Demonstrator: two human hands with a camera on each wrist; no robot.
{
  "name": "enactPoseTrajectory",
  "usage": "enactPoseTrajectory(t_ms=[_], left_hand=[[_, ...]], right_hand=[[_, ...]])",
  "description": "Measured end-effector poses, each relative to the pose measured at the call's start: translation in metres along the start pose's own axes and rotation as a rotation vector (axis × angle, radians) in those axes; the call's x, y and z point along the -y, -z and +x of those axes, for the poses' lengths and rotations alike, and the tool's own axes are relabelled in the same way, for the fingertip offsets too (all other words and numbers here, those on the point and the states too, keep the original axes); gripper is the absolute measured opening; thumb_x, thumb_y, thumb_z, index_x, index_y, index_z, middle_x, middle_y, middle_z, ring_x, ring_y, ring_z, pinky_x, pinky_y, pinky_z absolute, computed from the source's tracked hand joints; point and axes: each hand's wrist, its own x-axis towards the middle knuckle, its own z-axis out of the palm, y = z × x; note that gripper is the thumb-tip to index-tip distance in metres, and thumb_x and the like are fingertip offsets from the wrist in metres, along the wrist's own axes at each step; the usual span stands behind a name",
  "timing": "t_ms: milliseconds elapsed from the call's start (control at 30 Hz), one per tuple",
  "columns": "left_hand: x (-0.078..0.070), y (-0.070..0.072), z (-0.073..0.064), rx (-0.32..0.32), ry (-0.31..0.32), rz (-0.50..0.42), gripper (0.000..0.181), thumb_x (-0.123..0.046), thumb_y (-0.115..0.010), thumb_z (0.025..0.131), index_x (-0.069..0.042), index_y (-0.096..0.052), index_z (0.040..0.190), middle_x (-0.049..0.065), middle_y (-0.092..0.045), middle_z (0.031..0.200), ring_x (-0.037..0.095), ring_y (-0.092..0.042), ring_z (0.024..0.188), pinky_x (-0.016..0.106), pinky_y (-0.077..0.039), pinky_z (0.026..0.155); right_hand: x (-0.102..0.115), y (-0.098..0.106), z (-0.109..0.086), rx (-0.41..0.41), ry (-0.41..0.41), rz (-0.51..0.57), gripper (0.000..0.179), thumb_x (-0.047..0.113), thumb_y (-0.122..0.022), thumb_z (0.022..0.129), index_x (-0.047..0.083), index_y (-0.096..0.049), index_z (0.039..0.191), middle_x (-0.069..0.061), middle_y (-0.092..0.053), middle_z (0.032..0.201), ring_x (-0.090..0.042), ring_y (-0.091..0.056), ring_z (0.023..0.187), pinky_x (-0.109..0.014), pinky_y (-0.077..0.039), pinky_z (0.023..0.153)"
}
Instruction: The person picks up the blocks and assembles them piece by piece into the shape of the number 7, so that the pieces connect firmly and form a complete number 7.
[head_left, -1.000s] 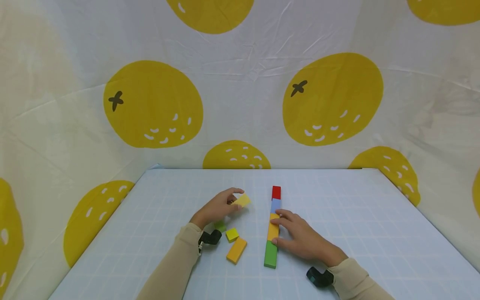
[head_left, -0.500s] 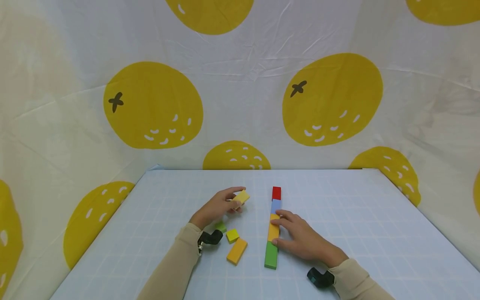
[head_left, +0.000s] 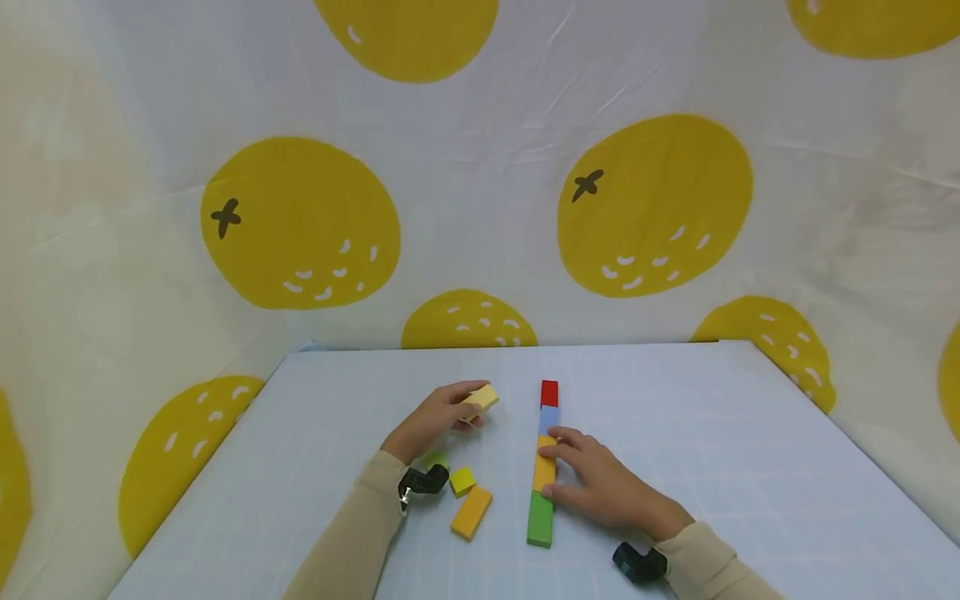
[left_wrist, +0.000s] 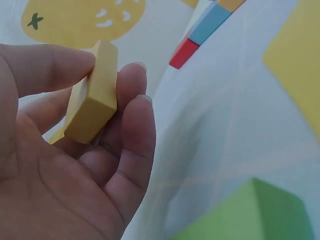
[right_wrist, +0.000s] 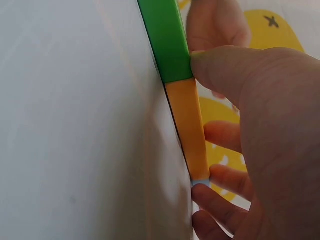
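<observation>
My left hand (head_left: 431, 419) pinches a pale yellow wooden block (left_wrist: 104, 82) between thumb and fingers, lifted above the table and left of a row of blocks. The row runs away from me: green block (head_left: 540, 518), orange block (head_left: 545, 472), light blue block (head_left: 549, 419) and red block (head_left: 550, 392) lie end to end. My right hand (head_left: 606, 485) rests on the row from the right, fingers loosely bent. In the right wrist view its thumb touches the green block (right_wrist: 167, 42), and fingertips lie along the orange block (right_wrist: 189, 125) and near the blue one.
Near the left wrist lie a yellow cube (head_left: 462, 482), a loose orange block (head_left: 472, 513) and a light green block (head_left: 437, 459), partly hidden by the left arm. The white table (head_left: 712, 442) backs onto a fruit-print curtain (head_left: 480, 183).
The pale yellow block has turned in the left hand, showing more of its side. The right hand stays on the row. The head view has shifted slightly.
</observation>
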Motion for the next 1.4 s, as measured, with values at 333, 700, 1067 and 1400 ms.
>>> enactPoseTrajectory(t_ms=[333,700,1067,1400], left_hand=[[0.004,-0.004,0.024,-0.05,0.056,0.14,0.051,-0.027,-0.071,0.094,-0.021,-0.056,0.143,0.008,-0.064,0.104,0.021,-0.06,0.086,0.032,-0.05,0.078],[-0.005,-0.009,0.045,-0.058,0.092,0.261,0.04,-0.021,-0.071,0.093,-0.017,-0.061,0.132,0.008,-0.065,0.092,0.021,-0.06,0.08,0.031,-0.05,0.073],[-0.016,-0.022,0.064,-0.085,0.129,0.275,0.036,-0.022,-0.072,0.093,-0.012,-0.062,0.126,0.008,-0.064,0.1,0.022,-0.061,0.081,0.031,-0.053,0.074],[-0.016,-0.037,0.073,-0.129,0.167,0.337,0.037,-0.025,-0.073,0.093,-0.015,-0.067,0.127,0.003,-0.063,0.106,0.021,-0.059,0.079,0.031,-0.051,0.073]], right_hand=[[0.002,0.0,-0.001,-0.008,0.02,-0.024,0.058,0.058,-0.064,0.092,0.024,-0.059,0.138,-0.003,-0.036,0.156,-0.031,-0.038,0.138,-0.06,-0.037,0.106],[0.001,-0.002,0.0,-0.018,0.023,-0.027,0.057,0.06,-0.063,0.091,0.026,-0.06,0.137,-0.003,-0.037,0.156,-0.031,-0.037,0.139,-0.06,-0.036,0.107],[0.0,0.0,-0.001,-0.019,-0.001,-0.028,0.056,0.058,-0.066,0.09,0.027,-0.061,0.137,-0.002,-0.037,0.156,-0.032,-0.036,0.14,-0.061,-0.036,0.107],[0.0,-0.001,0.0,-0.017,0.008,-0.021,0.057,0.058,-0.065,0.091,0.026,-0.06,0.137,-0.002,-0.037,0.156,-0.032,-0.036,0.14,-0.061,-0.035,0.107]])
